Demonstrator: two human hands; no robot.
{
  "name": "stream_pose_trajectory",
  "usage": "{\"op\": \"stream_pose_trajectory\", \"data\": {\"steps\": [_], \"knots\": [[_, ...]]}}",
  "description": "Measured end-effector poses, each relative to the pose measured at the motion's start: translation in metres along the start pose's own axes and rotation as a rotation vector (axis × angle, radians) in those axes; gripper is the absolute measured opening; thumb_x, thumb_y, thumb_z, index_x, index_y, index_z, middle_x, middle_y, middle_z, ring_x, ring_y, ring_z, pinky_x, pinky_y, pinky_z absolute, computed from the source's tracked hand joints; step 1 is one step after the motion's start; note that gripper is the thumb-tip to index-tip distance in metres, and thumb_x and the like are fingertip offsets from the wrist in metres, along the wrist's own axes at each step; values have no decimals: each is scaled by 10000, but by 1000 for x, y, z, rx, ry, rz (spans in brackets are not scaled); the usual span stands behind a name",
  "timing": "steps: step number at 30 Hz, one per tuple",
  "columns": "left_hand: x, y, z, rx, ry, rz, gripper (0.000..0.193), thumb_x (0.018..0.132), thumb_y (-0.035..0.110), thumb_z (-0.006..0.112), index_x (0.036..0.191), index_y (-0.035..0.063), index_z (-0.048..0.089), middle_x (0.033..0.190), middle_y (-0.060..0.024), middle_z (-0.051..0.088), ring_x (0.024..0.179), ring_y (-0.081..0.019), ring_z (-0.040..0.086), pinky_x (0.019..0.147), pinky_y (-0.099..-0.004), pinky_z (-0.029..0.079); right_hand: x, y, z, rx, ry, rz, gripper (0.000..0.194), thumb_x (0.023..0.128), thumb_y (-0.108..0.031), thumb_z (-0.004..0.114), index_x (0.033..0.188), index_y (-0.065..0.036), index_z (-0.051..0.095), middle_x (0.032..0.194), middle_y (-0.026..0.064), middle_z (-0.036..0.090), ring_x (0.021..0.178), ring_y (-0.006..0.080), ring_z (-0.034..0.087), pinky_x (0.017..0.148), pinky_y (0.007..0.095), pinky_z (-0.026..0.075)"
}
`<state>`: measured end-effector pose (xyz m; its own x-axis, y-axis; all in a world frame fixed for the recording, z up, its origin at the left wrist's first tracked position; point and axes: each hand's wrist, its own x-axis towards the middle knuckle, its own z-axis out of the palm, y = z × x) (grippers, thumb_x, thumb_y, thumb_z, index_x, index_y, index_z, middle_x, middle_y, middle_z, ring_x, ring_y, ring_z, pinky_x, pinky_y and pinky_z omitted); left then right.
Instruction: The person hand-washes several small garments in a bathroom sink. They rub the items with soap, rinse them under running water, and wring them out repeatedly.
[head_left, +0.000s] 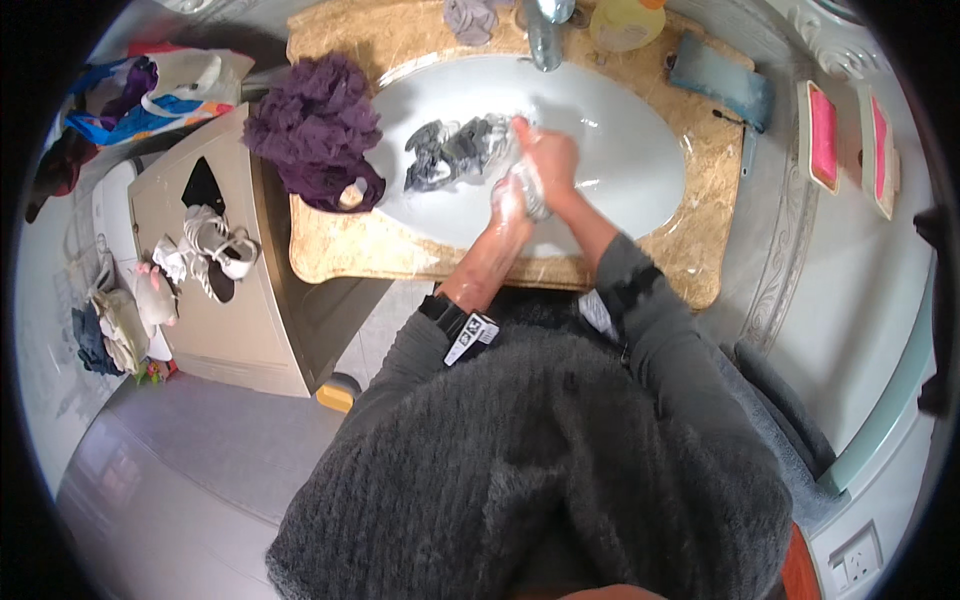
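Over an oval white sink (630, 150), my soapy left hand (511, 201) and my right hand (551, 161) are together, with a pale, lathered cloth (534, 196) between them. My right hand is closed at the cloth's upper side; my left fingers are partly hidden by foam and cloth. Wet dark grey fabric (450, 154) lies in the basin just left of my hands. The metal faucet (544, 41) stands at the basin's far edge, above my hands. Ruffled purple fabric (319, 127) is heaped on the counter's left side and reaches the sink rim.
The marbled counter (360, 251) surrounds the basin. A bottle with yellowish liquid (628, 24), a crumpled grey cloth (470, 19) and a blue translucent case (720, 79) stand or lie along its back. Left, white shoes (217, 244) rest on a beige cabinet (232, 330). Pink soap dishes (823, 139) hang right.
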<state>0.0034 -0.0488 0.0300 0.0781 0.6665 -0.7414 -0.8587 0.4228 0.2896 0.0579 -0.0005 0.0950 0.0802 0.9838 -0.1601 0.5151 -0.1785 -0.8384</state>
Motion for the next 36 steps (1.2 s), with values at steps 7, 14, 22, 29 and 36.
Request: {"op": "stream_pose_trajectory", "data": {"steps": [7, 14, 22, 29, 36], "knots": [[5, 4, 0, -28, -121, -18, 410, 861, 522, 413, 782, 133, 514, 714, -23, 529, 655, -163, 520, 602, -309, 451, 6, -12, 0, -97, -60, 0, 395, 781, -449, 571, 528, -150, 621, 459, 141, 504, 458, 291, 535, 461, 392, 415], [36, 7, -53, -207, -145, -55, 426, 873, 531, 357, 789, 134, 490, 673, -10, 469, 599, -151, 459, 599, -283, 427, -15, -28, 6, -154, -42, -46, 448, 783, -402, 611, 521, -41, 567, 434, 136, 478, 418, 168, 489, 473, 368, 394], [39, 10, -12, -392, -803, -146, 293, 851, 389, 535, 763, 112, 502, 676, 3, 477, 613, -129, 471, 566, -262, 426, -5, -2, 9, -27, 2, -44, 366, 796, -398, 579, 635, -76, 639, 586, 144, 588, 514, 262, 570, 522, 369, 424], [11, 26, 20, -540, -1106, -84, 301, 898, 364, 437, 791, 102, 537, 729, -19, 540, 656, -142, 508, 576, -243, 437, 5, 13, 22, -14, 68, -24, 463, 808, -423, 565, 529, -54, 585, 494, 160, 525, 431, 260, 508, 476, 382, 405], [6, 13, 41, -530, -820, 118, 204, 904, 252, 462, 934, 80, 567, 872, -28, 567, 767, -151, 551, 662, -288, 471, 18, -17, 3, -77, 89, -151, 447, 796, -371, 597, 488, -49, 554, 465, 155, 494, 415, 274, 490, 478, 379, 400]]}}
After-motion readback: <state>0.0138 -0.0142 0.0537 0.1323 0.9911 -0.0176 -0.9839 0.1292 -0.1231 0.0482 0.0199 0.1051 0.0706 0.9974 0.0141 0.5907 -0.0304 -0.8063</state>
